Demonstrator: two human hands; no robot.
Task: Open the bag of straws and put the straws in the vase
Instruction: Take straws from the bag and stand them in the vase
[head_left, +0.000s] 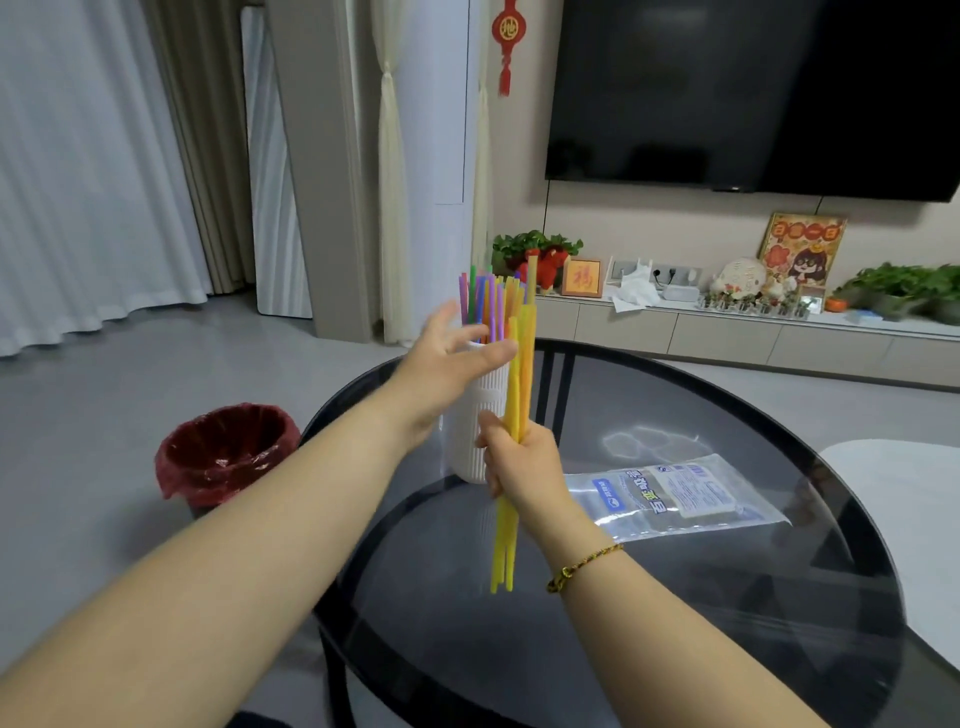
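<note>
Grip of the left hand (447, 358): wide, fingers spread and straight, holding nothing. It is raised at the rim of the vase (470, 415), on the vase's left and near side; the hand is blurred, so contact with the rim cannot be confirmed.

The vase is white, ribbed and upright, standing near the far left edge of the tabletop (675, 597), a round pane of dark glass. It carries a cluster of mixed straws (483, 304) in purple, green, orange and pink, all standing well above the rim.

Grip of the right hand (519, 460): narrow, fingers curled around a bundle of yellow straws (522, 364) at about mid-length. The bundle is nearly upright, outside the vase and just beside its right wall. Its top ends reach the height of the mixed straws; its lower ends hang below the fist, clear of the tabletop.

Right of this hand, the bag (675, 493), clear plastic with a blue and white label, lies flat on the tabletop, apart from the vase.
</note>
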